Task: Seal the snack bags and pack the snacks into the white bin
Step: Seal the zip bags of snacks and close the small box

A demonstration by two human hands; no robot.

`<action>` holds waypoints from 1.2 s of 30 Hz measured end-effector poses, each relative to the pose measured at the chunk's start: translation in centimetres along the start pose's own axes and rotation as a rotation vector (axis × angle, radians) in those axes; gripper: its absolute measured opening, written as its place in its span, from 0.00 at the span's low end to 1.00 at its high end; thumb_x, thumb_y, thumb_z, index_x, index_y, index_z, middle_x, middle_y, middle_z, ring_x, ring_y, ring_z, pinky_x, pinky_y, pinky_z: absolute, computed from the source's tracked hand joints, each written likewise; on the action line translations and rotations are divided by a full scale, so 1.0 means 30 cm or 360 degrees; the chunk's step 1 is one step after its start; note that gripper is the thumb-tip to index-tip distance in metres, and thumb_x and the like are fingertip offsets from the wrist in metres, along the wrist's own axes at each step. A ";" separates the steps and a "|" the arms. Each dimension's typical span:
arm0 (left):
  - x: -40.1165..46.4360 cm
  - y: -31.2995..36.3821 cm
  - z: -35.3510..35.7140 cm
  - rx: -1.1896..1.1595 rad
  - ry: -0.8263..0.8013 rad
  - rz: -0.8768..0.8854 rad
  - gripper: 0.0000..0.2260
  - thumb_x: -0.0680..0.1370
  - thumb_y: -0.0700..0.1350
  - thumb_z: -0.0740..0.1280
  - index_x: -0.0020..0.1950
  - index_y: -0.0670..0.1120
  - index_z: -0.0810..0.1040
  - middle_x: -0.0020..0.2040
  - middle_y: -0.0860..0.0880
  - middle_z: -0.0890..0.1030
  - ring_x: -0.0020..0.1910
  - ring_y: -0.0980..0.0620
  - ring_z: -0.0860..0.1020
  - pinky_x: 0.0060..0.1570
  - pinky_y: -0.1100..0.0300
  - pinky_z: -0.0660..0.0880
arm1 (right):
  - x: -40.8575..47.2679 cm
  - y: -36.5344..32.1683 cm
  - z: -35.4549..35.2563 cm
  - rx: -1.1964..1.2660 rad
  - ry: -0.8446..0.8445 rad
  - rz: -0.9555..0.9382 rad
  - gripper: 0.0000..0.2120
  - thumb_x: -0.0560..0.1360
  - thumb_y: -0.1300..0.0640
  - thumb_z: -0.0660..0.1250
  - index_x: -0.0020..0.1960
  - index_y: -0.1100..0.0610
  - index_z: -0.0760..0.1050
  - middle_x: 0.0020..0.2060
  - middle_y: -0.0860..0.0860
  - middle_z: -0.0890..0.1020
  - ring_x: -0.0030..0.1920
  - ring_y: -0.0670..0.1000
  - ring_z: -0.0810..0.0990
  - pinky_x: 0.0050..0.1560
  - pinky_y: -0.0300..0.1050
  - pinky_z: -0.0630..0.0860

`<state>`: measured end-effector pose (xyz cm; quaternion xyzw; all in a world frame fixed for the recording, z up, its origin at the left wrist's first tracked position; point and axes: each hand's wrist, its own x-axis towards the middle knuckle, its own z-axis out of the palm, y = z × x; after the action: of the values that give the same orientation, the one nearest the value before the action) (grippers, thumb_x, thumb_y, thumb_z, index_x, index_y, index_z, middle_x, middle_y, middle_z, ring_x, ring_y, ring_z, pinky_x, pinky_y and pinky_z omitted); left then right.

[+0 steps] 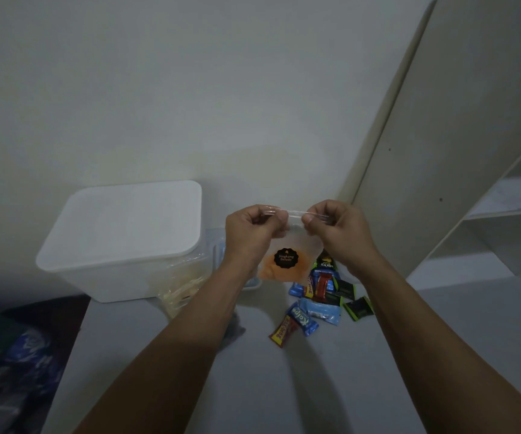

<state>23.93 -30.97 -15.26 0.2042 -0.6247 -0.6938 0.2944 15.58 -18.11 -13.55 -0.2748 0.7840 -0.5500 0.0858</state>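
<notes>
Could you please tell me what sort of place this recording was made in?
Probably a room at home: a plain white wall, an open white shelving unit and a white tabletop strewn with small wrapped snacks.

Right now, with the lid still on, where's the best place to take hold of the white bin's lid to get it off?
Grip the white lid at its near long edge, coming from the front. That rim overhangs the white bin and faces you, probably giving fingers a lip to lift.
</notes>
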 end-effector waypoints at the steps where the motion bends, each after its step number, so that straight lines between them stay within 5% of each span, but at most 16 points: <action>1: -0.003 0.000 -0.002 -0.0035 0.0006 -0.0011 0.02 0.73 0.34 0.71 0.41 0.39 0.82 0.35 0.42 0.82 0.34 0.48 0.82 0.39 0.56 0.82 | -0.003 0.001 -0.005 -0.0002 -0.0013 -0.0007 0.04 0.75 0.59 0.69 0.42 0.58 0.79 0.34 0.52 0.81 0.34 0.46 0.76 0.35 0.38 0.74; 19: -0.026 -0.011 0.031 0.0104 -0.0009 0.0042 0.11 0.71 0.35 0.73 0.33 0.50 0.83 0.31 0.51 0.83 0.35 0.50 0.82 0.44 0.54 0.81 | -0.031 0.002 -0.036 -0.0359 -0.0055 -0.0116 0.04 0.74 0.58 0.69 0.42 0.57 0.79 0.36 0.48 0.81 0.38 0.47 0.78 0.39 0.40 0.73; 25: -0.041 -0.012 0.049 0.0163 -0.0152 0.0094 0.05 0.73 0.36 0.72 0.38 0.45 0.83 0.34 0.47 0.83 0.34 0.51 0.82 0.43 0.55 0.82 | -0.031 0.009 -0.031 -0.0513 -0.0003 -0.0202 0.03 0.73 0.60 0.70 0.40 0.58 0.80 0.36 0.54 0.82 0.40 0.56 0.80 0.43 0.51 0.77; 30: -0.034 -0.019 0.035 0.0223 -0.0038 0.0145 0.04 0.73 0.35 0.71 0.38 0.42 0.83 0.34 0.44 0.82 0.33 0.50 0.80 0.40 0.55 0.82 | -0.035 0.013 -0.039 -0.0350 -0.0032 -0.0055 0.02 0.72 0.57 0.73 0.43 0.56 0.83 0.36 0.48 0.83 0.38 0.48 0.81 0.42 0.45 0.78; 36: -0.011 -0.039 0.012 0.0097 -0.0203 -0.0021 0.02 0.72 0.35 0.72 0.41 0.41 0.81 0.36 0.43 0.81 0.36 0.48 0.80 0.43 0.52 0.82 | -0.029 0.030 -0.064 -0.0403 -0.0040 0.0023 0.02 0.72 0.60 0.72 0.41 0.56 0.81 0.37 0.56 0.84 0.39 0.57 0.82 0.45 0.54 0.79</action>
<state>23.75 -30.43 -16.39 0.1724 -0.6616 -0.6881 0.2431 15.16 -15.86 -13.79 -0.2846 0.8480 -0.4425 0.0644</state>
